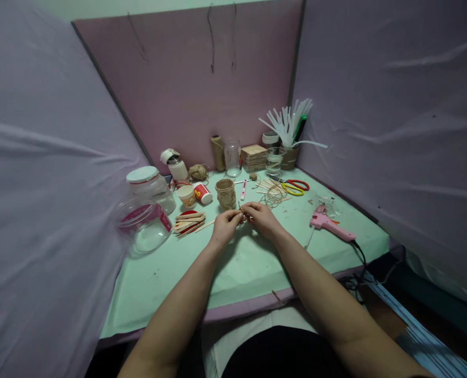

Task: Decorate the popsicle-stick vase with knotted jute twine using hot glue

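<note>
My left hand (227,223) and my right hand (260,216) meet over the middle of the table, fingertips pinched together. Between them is a thin tan piece of twine (240,206), mostly hidden by the fingers. Just behind my hands stands a twine-wrapped cup (226,194), upright and not touched. A loose tangle of twine (273,195) lies on thin wooden sticks to the right of the cup. Left of my hands, flat wooden craft sticks (189,222) rest in a pile on a red disc.
A pink glue gun (331,224) with a black cord lies at the right. Behind it are scissors (294,187). Clear jars (145,228) stand at the left edge, paper cups (202,193) nearby. Along the back are a twine ball (198,172), wooden squares (254,157) and white glue sticks (286,126).
</note>
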Motion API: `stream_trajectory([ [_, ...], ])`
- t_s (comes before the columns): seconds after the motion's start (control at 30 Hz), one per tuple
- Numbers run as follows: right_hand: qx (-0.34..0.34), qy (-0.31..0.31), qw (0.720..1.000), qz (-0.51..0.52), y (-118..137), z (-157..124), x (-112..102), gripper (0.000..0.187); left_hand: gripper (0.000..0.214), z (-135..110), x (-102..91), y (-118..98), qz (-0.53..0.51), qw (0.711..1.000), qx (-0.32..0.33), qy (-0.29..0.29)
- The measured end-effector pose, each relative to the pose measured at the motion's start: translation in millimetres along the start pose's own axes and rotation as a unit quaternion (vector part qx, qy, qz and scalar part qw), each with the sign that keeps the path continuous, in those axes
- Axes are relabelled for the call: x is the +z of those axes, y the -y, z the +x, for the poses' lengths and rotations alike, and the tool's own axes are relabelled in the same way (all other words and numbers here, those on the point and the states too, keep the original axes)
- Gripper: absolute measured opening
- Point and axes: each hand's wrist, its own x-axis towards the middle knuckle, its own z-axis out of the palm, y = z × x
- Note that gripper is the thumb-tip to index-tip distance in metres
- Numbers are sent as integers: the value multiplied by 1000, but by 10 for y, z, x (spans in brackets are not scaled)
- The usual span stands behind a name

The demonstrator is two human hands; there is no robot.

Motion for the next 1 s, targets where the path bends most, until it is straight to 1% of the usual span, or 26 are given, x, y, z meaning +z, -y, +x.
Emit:
stream_trajectory([
  [0.13,-22,-22,1000,-3,22,-15,7,18,25,-6,13,-11,9,1000,-10,-4],
  [0.23,-44,-39,998,-30,40,-24,14,19,26,-9,13,-22,20,999,-10,-29],
  [0.33,-59,-32,996,-51,50,-30,21,22,26,-7,3,-19,25,998,1,-61],
  [0.5,-67,-28,997,-39,40,-33,30,27,25,4,5,9,-2,995,-5,-95],
  [0.57,-63,-33,997,-37,26,-30,34,27,25,7,14,18,-10,995,-7,-99],
  [0.67,-48,-44,997,-37,-2,-19,37,28,25,9,22,32,-14,996,4,-87],
  [0.73,-51,-59,996,-45,-19,-10,33,26,24,11,22,42,-13,996,13,-85],
  [0.8,-82,-84,991,-69,-30,-2,23,23,23,13,21,53,-8,996,18,-86],
  [0.87,-135,-103,979,-116,-34,1,13,18,22,15,21,62,-5,996,19,-90],
  [0.93,-181,-103,963,-173,-33,-1,9,13,21,18,21,68,-5,995,18,-95],
  [1.0,-205,-96,950,-213,-30,-7,10,13,21,21,18,70,-4,995,18,-103],
])
